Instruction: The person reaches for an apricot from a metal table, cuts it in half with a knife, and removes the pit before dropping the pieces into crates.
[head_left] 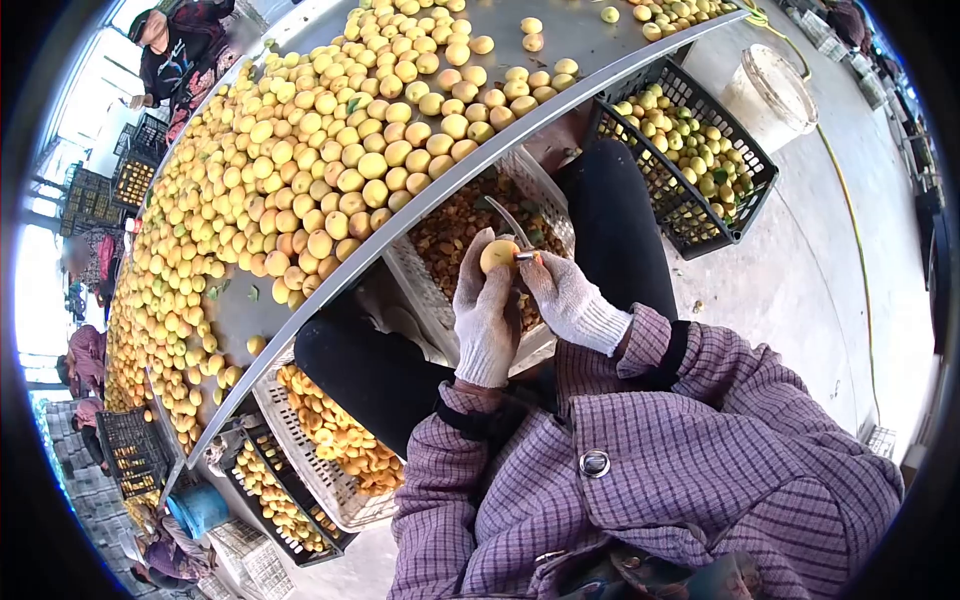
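Both my hands wear white knitted gloves, raised over my lap. My left hand point(483, 315) is closed around a yellow apricot point(497, 256), its fingertips along the fruit's side. In my right hand point(577, 302) is a small knife with a curved blade point(509, 221) and an orange-and-metal handle point(527, 256). The knife is right at the apricot's right side. Below my hands, between my knees, stands a white crate point(408, 268) holding brown pits and scraps.
A metal table point(243, 312) heaped with apricots curves in front of me. At my left sits a white crate point(352, 512) of halved apricots beside a black crate of whole ones. On the right are another black crate point(760, 180) and a white bucket point(772, 95). Other people sit across the table.
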